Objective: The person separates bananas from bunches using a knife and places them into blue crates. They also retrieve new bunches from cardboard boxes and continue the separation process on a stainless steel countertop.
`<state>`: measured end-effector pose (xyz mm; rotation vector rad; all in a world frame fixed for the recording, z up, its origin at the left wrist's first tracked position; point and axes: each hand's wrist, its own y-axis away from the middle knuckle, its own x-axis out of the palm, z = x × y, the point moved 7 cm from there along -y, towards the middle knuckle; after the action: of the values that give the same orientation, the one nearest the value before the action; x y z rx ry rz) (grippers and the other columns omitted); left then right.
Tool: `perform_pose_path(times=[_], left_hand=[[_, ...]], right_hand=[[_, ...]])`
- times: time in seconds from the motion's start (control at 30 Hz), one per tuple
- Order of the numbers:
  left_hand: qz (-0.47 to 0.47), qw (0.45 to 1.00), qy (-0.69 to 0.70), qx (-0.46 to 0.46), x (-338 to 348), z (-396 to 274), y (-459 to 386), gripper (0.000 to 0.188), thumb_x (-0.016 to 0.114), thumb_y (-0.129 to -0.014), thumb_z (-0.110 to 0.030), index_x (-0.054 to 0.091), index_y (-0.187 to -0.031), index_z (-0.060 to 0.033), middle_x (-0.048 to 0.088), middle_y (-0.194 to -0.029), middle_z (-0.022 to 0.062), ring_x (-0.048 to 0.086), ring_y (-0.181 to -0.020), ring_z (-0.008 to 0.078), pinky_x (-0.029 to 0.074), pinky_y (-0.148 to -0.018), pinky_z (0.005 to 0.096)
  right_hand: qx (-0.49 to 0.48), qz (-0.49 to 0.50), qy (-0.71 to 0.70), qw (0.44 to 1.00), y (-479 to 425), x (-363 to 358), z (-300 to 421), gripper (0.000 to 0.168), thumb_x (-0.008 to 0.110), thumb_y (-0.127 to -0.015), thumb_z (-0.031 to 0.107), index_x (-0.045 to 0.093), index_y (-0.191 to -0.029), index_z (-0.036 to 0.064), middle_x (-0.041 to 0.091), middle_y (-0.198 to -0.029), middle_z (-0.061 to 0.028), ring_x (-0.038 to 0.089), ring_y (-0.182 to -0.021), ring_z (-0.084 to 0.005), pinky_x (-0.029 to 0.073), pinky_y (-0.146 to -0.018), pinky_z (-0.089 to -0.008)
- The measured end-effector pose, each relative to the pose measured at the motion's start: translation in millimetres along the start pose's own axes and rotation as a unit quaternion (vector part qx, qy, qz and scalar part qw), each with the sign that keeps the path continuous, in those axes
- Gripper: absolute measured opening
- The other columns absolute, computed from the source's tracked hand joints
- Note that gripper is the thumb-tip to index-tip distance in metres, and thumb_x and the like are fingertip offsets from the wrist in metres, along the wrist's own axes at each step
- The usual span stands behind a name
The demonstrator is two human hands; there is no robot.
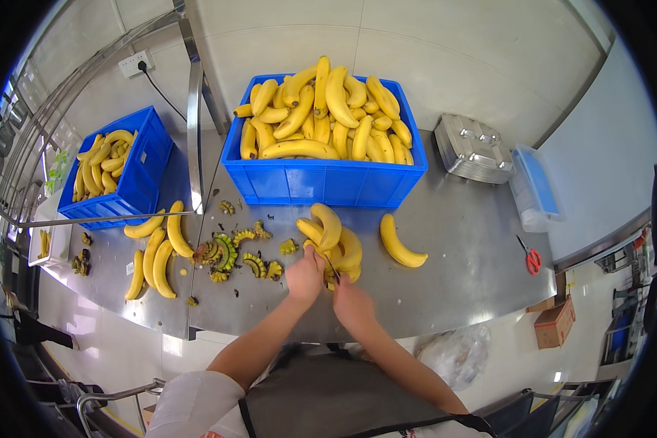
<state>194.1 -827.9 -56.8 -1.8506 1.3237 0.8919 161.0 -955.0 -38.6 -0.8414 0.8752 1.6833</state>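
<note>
A bunch of bananas (350, 249) lies on the steel table in front of me. My left hand (305, 276) grips one banana of it near the stem end. In my right hand (353, 304) is a small knife (333, 267); its narrow blade reaches in among the bananas beside my left fingers. The handle is hidden by my fist, and the bunch's crown is mostly covered by my hands. To the right of the bunch rests a single banana (401, 243). Left of my hands are several cut-off banana crowns (224, 253), green and brown.
Behind the bunch stands a blue crate (328, 183) heaped with bananas. A second blue crate (156, 156) of bananas is at the left, near loose bananas (154, 257). Stacked metal trays (473, 148), a plastic box (536, 189) and red-handled scissors (532, 260) sit at the right. A metal rack (196, 137) overhangs the left.
</note>
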Motion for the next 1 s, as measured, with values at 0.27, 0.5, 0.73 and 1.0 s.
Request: perform_pose_path(times=[0.27, 0.5, 0.73, 1.0], left_hand=[[-0.036, 0.999, 0.011, -0.008, -21.3, 36.5, -6.5, 0.022, 0.042, -0.092, -0.028, 0.047, -0.094, -0.0070, 0.058, -0.057, 0.0170, 0.059, -0.054, 0.0364, 0.045, -0.049, 0.0468], [0.081, 0.996, -0.021, -0.038, -18.6, 24.7, 18.4, 0.035, 0.046, -0.090, -0.041, 0.047, -0.093, -0.0055, 0.062, -0.066, 0.0185, 0.061, -0.065, 0.0377, 0.047, -0.059, 0.0487], [0.058, 0.996, 0.051, -0.049, -17.2, 57.8, 39.7, 0.026, 0.045, -0.092, -0.033, 0.046, -0.091, -0.0061, 0.060, -0.065, 0.0194, 0.060, -0.063, 0.0401, 0.045, -0.057, 0.0503], [0.034, 0.997, 0.052, -0.056, -19.0, 45.8, 50.6, 0.022, 0.044, -0.093, -0.029, 0.045, -0.091, -0.0065, 0.059, -0.065, 0.0197, 0.057, -0.062, 0.0422, 0.044, -0.054, 0.0500]], right_hand=[[0.063, -0.064, -0.087, 0.992, 32.6, -13.1, -37.1, 0.025, 0.040, -0.095, 0.029, 0.044, -0.093, 0.004, 0.060, -0.066, -0.0220, 0.058, -0.064, -0.0431, 0.045, -0.057, -0.0520], [0.031, -0.038, -0.061, 0.997, 28.9, -18.2, -28.2, 0.027, 0.042, -0.094, 0.031, 0.045, -0.093, 0.004, 0.060, -0.066, -0.0210, 0.059, -0.063, -0.0417, 0.046, -0.056, -0.0512], [-0.018, 0.035, -0.024, 0.999, 39.3, 0.9, 3.0, 0.026, 0.045, -0.092, 0.028, 0.048, -0.089, 0.002, 0.061, -0.063, -0.0178, 0.061, -0.059, -0.0370, 0.048, -0.054, -0.0474], [-0.035, 0.066, 0.006, 0.997, 28.5, 23.1, 20.8, 0.020, 0.044, -0.090, 0.019, 0.050, -0.088, 0.001, 0.062, -0.064, -0.0182, 0.063, -0.061, -0.0351, 0.050, -0.056, -0.0458]])
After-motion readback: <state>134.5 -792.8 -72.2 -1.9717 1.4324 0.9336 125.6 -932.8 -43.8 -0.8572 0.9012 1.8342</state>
